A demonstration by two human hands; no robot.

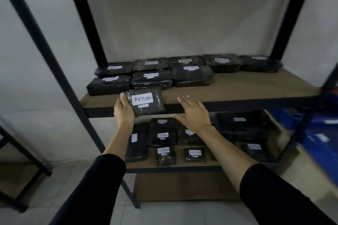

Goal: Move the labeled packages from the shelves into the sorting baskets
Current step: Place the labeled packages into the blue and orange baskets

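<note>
Pale floor tiles lie under a black metal shelving rack with brown board shelves [247,86]. Nearest, the left hand [123,110] grips a black plastic-wrapped package with a white RETURN label [146,103] by its left edge, just off the shelf front; it looks light, firm and slick, so pinching both sides seems safest. The right hand [193,112] hovers beside it, fingers spread, holding nothing. Farther back, similar black wrapped packages [151,78] sit in rows.

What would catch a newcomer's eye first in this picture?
Probably the black package with its white RETURN label, held by the left hand in front of the upper shelf. Next, the open right hand beside it, and the rows of similar wrapped packages behind.
</note>
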